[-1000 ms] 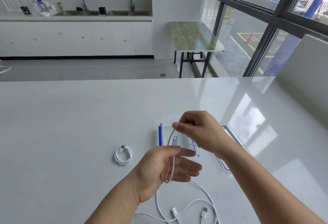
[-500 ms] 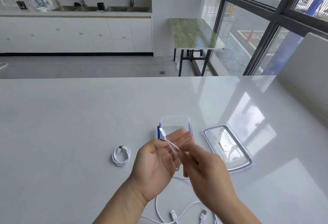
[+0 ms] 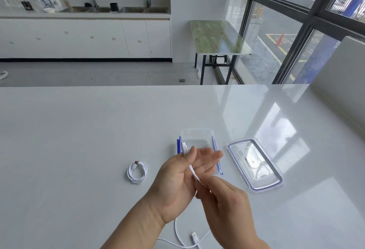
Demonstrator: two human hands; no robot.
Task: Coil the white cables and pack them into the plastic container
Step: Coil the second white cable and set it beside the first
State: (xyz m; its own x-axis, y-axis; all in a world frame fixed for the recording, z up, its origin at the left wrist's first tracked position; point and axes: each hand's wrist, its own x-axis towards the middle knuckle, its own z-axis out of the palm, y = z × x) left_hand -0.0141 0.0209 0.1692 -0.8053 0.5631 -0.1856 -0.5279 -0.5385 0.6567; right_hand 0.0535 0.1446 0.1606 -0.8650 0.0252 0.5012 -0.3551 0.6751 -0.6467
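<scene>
My left hand (image 3: 177, 179) is palm up over the table, its thumb pinning the plug end of a white cable (image 3: 192, 171) against the fingers. My right hand (image 3: 223, 199) pinches the same cable just below and to the right. The loose rest of that cable (image 3: 181, 241) trails on the table near the front edge, with a USB plug (image 3: 195, 237) lying there. A coiled white cable (image 3: 137, 171) rests on the table to the left. The clear plastic container (image 3: 197, 140) with blue clips stands open just beyond my left hand, partly hidden by my fingers.
The container's clear lid (image 3: 254, 165) with a blue seal lies right of the container. The white table (image 3: 79, 130) stretches far to the left and back. A white wall block (image 3: 343, 83) stands at the right edge.
My right hand has come down from above the container to below my left hand, drawing the cable across the palm. My left thumb now pins the plug end.
</scene>
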